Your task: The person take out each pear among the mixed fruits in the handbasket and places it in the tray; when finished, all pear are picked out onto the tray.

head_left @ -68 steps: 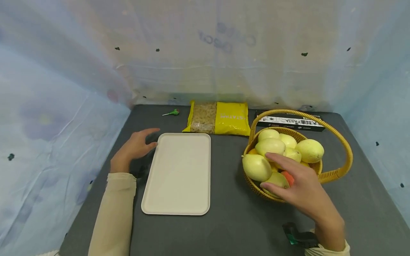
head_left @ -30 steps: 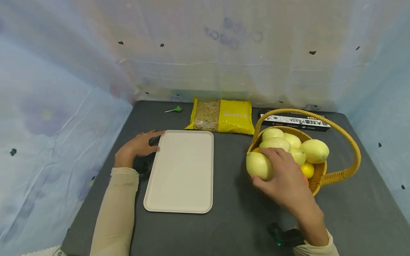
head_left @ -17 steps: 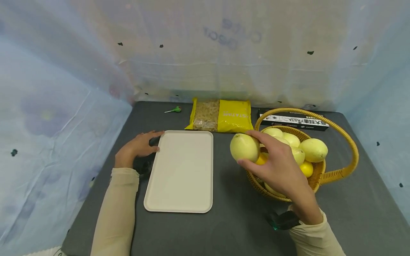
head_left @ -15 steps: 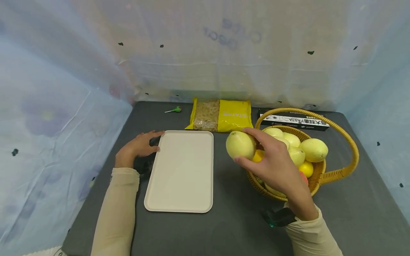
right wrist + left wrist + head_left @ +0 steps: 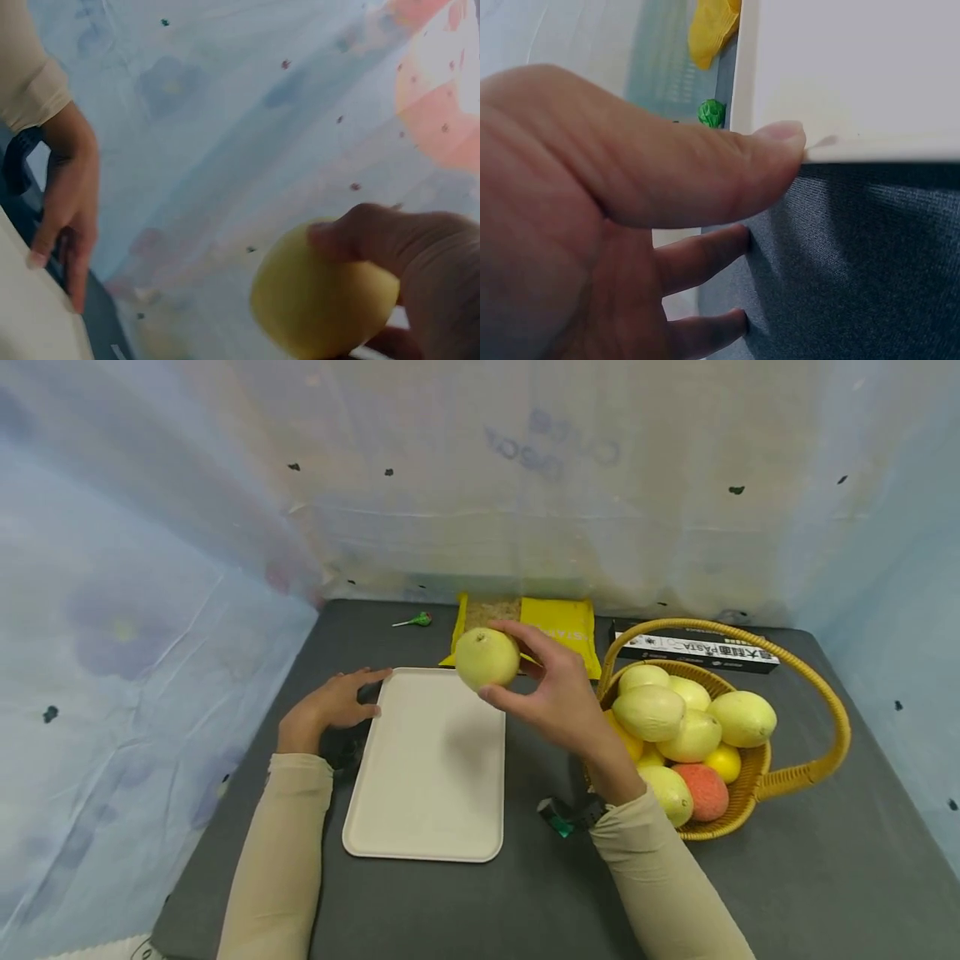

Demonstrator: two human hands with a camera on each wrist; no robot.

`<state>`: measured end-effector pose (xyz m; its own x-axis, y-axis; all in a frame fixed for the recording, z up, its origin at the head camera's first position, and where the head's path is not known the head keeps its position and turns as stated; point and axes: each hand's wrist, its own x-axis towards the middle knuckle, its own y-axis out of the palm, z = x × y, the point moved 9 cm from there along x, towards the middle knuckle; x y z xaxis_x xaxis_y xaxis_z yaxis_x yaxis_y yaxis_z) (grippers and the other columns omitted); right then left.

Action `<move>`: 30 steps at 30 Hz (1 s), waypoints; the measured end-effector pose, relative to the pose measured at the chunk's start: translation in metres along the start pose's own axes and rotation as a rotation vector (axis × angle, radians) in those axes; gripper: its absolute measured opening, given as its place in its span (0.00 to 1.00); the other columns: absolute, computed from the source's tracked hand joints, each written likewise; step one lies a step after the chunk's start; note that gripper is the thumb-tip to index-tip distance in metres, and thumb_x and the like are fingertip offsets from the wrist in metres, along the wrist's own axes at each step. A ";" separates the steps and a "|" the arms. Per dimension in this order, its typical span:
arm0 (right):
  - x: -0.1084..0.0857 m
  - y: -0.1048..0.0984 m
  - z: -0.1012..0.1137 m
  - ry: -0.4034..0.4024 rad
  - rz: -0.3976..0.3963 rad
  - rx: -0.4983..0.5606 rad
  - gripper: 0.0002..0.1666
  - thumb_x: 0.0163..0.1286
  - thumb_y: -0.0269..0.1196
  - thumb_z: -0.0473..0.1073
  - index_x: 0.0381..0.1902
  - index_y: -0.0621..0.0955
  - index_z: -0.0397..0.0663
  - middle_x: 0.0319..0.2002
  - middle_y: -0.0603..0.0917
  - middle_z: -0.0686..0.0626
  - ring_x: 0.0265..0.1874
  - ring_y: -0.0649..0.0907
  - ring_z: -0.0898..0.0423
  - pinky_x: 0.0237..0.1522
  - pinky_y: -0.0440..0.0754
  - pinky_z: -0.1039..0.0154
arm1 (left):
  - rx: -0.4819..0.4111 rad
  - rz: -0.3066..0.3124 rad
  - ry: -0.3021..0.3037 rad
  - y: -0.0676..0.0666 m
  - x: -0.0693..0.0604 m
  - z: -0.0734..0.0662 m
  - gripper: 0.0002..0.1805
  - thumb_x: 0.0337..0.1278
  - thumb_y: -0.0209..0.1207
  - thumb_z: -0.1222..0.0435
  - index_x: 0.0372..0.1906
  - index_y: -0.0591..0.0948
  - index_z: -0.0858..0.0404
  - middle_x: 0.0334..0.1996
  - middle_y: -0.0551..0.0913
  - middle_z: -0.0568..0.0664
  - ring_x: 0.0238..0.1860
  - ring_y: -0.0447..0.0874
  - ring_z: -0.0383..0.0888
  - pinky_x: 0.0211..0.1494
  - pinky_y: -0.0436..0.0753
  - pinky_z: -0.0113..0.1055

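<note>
The person's right hand (image 5: 558, 685) is pinching one round, pale-yellow fruit (image 5: 483, 658) above one flat, cream rectangle tray (image 5: 420, 793); the left hand (image 5: 330, 706), fingers spread, is touching the tray's edge.

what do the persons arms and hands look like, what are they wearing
The left hand and right hand wear no gloves. The left sleeve and right sleeve are long, plain beige, and end in cuffs near the wrists. A dark device with a green patch sits at the right wrist; a dark band shows at the left.
</note>
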<state>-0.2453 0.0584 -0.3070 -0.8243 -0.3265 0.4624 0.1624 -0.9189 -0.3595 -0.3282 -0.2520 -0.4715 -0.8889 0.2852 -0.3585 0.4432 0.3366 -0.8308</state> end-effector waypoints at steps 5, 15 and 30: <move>0.019 0.028 -0.024 -0.005 0.032 0.043 0.43 0.66 0.81 0.38 0.77 0.77 0.47 0.69 0.84 0.45 0.64 0.87 0.51 0.66 0.89 0.55 | 0.012 -0.004 -0.005 0.000 0.001 -0.003 0.42 0.81 0.63 0.59 0.90 0.59 0.49 0.89 0.47 0.68 0.85 0.38 0.83 0.80 0.53 0.82; 0.042 0.089 -0.078 0.063 0.122 0.042 0.42 0.69 0.80 0.42 0.77 0.77 0.48 0.70 0.83 0.45 0.62 0.88 0.50 0.66 0.89 0.57 | 0.027 -0.005 -0.019 -0.001 0.001 -0.002 0.41 0.80 0.64 0.58 0.90 0.60 0.49 0.89 0.49 0.68 0.85 0.40 0.83 0.80 0.55 0.82; 0.046 0.154 -0.144 0.204 0.237 -0.012 0.42 0.70 0.79 0.43 0.77 0.76 0.47 0.71 0.82 0.45 0.64 0.88 0.47 0.66 0.88 0.56 | 0.027 -0.016 -0.005 -0.004 -0.001 -0.004 0.41 0.80 0.63 0.59 0.90 0.60 0.51 0.89 0.50 0.68 0.85 0.44 0.82 0.80 0.56 0.81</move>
<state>-0.3365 -0.0664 -0.4575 -0.8563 -0.4793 0.1923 0.3579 -0.8193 -0.4481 -0.3282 -0.2505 -0.4663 -0.8965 0.2753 -0.3471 0.4255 0.3167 -0.8477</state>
